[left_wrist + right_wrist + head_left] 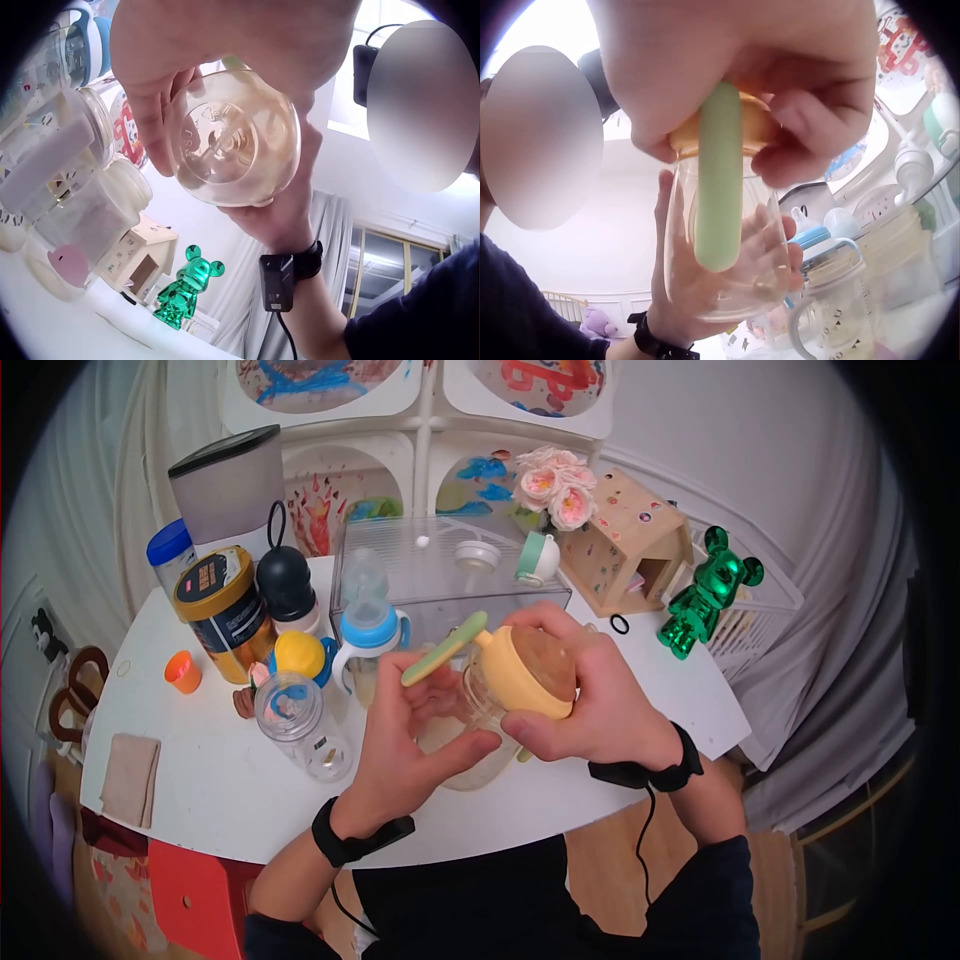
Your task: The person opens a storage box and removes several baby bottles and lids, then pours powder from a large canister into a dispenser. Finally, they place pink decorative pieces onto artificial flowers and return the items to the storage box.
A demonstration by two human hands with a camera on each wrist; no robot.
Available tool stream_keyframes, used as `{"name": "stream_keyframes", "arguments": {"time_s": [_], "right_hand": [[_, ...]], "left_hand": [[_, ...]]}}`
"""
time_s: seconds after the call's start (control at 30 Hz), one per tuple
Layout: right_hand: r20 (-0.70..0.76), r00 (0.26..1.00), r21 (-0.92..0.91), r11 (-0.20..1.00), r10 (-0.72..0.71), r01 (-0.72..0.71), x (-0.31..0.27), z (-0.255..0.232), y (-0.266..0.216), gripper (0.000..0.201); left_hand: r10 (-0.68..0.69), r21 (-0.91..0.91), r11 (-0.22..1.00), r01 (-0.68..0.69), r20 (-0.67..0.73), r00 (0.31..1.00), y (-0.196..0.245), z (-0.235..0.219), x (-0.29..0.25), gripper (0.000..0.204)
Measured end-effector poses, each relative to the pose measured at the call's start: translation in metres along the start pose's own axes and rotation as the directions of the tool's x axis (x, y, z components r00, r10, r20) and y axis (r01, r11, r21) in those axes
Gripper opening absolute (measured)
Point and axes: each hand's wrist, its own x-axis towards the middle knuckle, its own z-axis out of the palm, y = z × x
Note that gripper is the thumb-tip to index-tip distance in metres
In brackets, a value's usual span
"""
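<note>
Above the table's front middle, both hands hold a clear baby bottle [731, 289] with a yellow collar [520, 670] and green side handles [450, 648]. My right hand [620, 695] grips the yellow collar from the right, fingers over the far side and thumb on the near side. The left hand [395, 760] is curled round the bottle's clear body, as the right wrist view shows through the wall. In the left wrist view the round bottle base [221, 142] faces the camera. A green handle [720, 180] hangs down along the body.
Left of the hands stand a blue-topped bottle with handles [368, 625], an open clear bottle [288, 705], a gold-lidded tin [222, 610], a dark bottle [287, 575] and an orange cup [182, 672]. Behind are a clear box [440, 595], a wooden house [620, 530] and a green bear figure [708, 595].
</note>
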Motion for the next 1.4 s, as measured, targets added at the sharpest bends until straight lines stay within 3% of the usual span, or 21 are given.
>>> {"name": "stream_keyframes", "arguments": {"time_s": [0.1, 0.33, 0.4, 0.63, 0.83, 0.9, 1.07, 1.17, 1.23, 1.27, 1.33, 1.4], "right_hand": [[0.159, 0.963, 0.106, 0.966, 0.218, -0.236, 0.003, -0.010, -0.024, 0.070], [0.281, 0.954, 0.143, 0.979, 0.101, -0.145, 0.002, -0.012, -0.014, 0.066], [0.299, 0.950, 0.149, 0.978, 0.094, -0.144, 0.003, -0.012, -0.012, 0.066], [0.257, 0.965, 0.166, 0.981, 0.053, -0.098, 0.004, -0.003, -0.005, 0.072], [0.024, 0.999, 0.326, 0.945, -0.029, 0.019, -0.004, 0.004, 0.005, 0.077], [-0.050, 0.997, 0.349, 0.935, -0.051, 0.065, -0.001, -0.001, 0.007, 0.076], [-0.021, 1.000, 0.384, 0.923, -0.017, 0.024, 0.002, -0.006, 0.007, 0.073], [-0.047, 0.999, 0.384, 0.923, -0.004, 0.022, -0.001, -0.001, 0.010, 0.061], [-0.048, 0.996, 0.408, 0.912, 0.073, -0.047, -0.001, 0.001, 0.014, 0.052], [-0.049, 0.993, 0.419, 0.905, 0.109, -0.078, -0.001, 0.002, 0.016, 0.049], [-0.051, 0.986, 0.437, 0.891, 0.160, -0.122, 0.002, 0.003, 0.017, 0.045], [-0.035, 0.985, 0.395, 0.908, 0.169, -0.141, 0.001, 0.000, 0.020, 0.047]], "left_hand": [[-0.060, 0.065, 0.996, 0.059, 0.016, 0.998, 0.002, -0.008, 0.001, 0.083], [-0.305, 0.033, 0.953, 0.303, 0.099, 0.947, 0.034, -0.013, 0.004, 0.090], [-0.302, 0.073, 0.952, 0.296, 0.091, 0.949, 0.039, -0.013, 0.004, 0.091], [-0.157, 0.230, 0.962, 0.145, 0.035, 0.987, 0.038, -0.021, 0.006, 0.102], [-0.113, -0.192, 0.974, 0.118, 0.036, 0.993, 0.029, -0.024, 0.005, 0.074], [-0.104, -0.145, 0.982, 0.118, 0.095, 0.990, 0.029, -0.021, 0.007, 0.067], [-0.326, -0.252, 0.892, 0.376, 0.218, 0.920, 0.038, -0.026, 0.003, 0.057], [-0.200, -0.159, 0.962, 0.220, 0.130, 0.971, 0.041, -0.021, 0.000, 0.061], [-0.017, 0.013, 1.000, 0.016, 0.096, 0.995, 0.047, -0.016, 0.000, 0.067], [0.069, 0.179, 0.980, -0.088, 0.108, 0.992, 0.046, -0.015, 0.001, 0.072], [0.232, 0.485, 0.826, -0.286, 0.168, 0.958, 0.047, -0.015, 0.003, 0.080], [0.381, 0.547, 0.709, -0.445, 0.234, 0.895, 0.038, -0.021, 0.011, 0.080]]}}
